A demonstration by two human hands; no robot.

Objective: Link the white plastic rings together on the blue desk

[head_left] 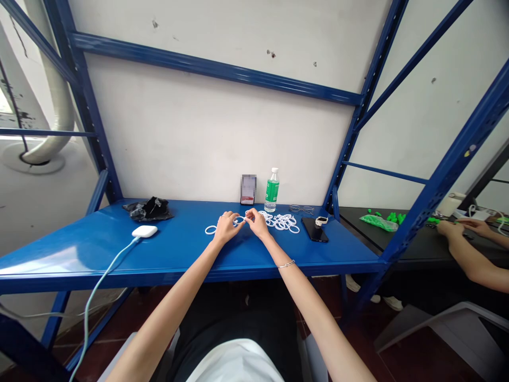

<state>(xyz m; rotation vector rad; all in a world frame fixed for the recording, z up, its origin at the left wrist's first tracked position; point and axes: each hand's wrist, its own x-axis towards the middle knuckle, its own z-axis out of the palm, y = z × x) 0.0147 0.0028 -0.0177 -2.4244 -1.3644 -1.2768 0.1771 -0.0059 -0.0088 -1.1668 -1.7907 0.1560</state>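
Between my two hands, just above the blue table, is a white plastic ring (239, 218). My left hand (228, 226) pinches its left side with thumb and fingers. At its right side, the fingers of my right hand (257, 222) are pinched together on it; the fingertips partly cover it. A loose pile of several white rings (281, 222) lies right beside my right hand. One more white ring (207, 233) rests flat on the table, left of my left hand and partly hidden by it.
A phone (248, 190) leans on the wall by a green-labelled water bottle (272, 192). Glasses (301, 208) and a black phone (314, 230) with a watch (321, 220) lie right. Left are a black plastic bag (148, 209) and a cabled white case (145, 231). A co-worker's hands (451, 228) handle green pieces.
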